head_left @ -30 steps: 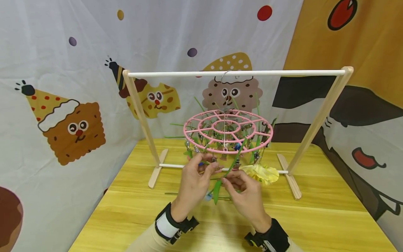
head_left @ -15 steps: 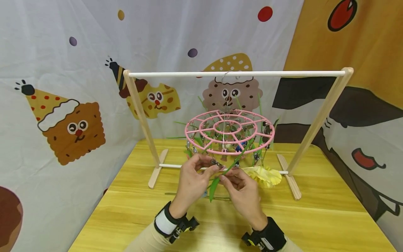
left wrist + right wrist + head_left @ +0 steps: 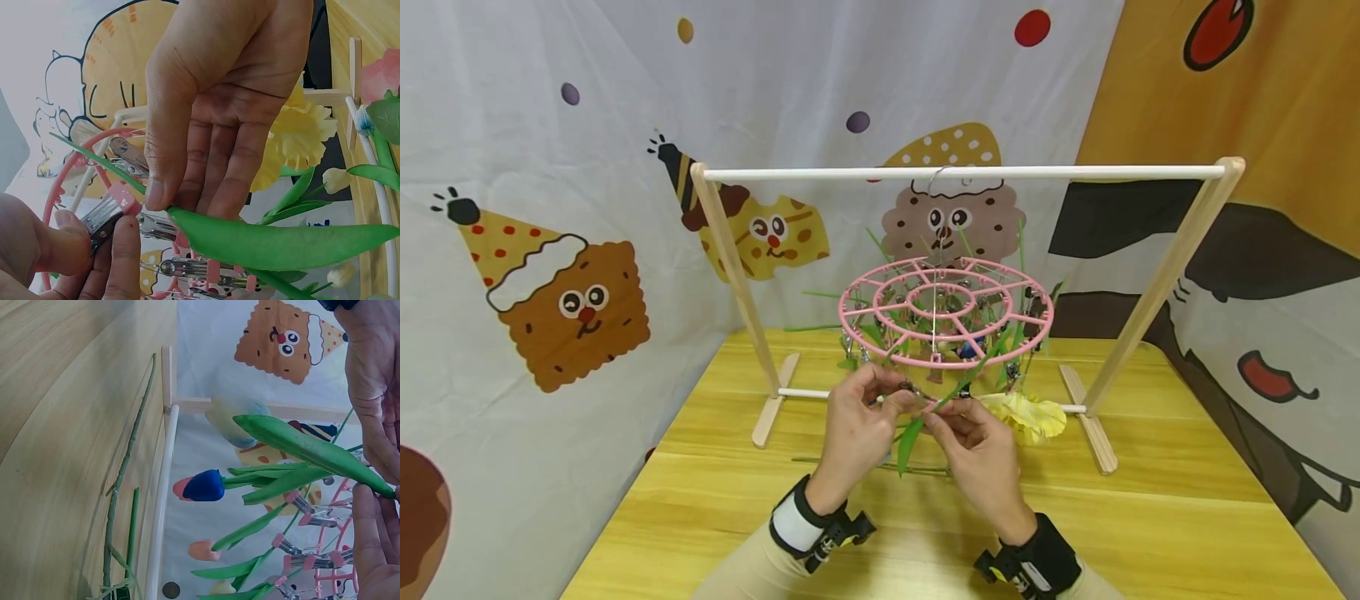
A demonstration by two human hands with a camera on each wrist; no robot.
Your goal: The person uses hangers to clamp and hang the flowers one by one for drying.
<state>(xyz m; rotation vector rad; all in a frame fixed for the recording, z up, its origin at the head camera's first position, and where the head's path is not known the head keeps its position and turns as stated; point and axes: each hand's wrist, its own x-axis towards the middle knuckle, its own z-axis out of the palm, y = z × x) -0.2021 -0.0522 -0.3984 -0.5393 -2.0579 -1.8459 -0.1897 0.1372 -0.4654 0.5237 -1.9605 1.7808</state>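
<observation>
My left hand pinches a metal clip with pink tips, thumb on one side and fingers on the other. The clip is below the front rim of a pink round hanging rack. My right hand pinches a green artificial flower stem with a long leaf between thumb and fingertips. The clip's pink end is close to the stem; whether it grips the stem cannot be told. A blurred pale bloom shows behind the leaf in the right wrist view; its link to this stem is unclear.
A wooden stand with a white top bar carries the rack. Other artificial flowers hang from its clips, among them a blue tulip and a yellow flower. Thin green stems lie on the wooden table.
My left hand has taken the metal clip between thumb and fingers and turned it toward the stem. The stem and leaf in my right hand have shifted slightly left, nearer the clip.
</observation>
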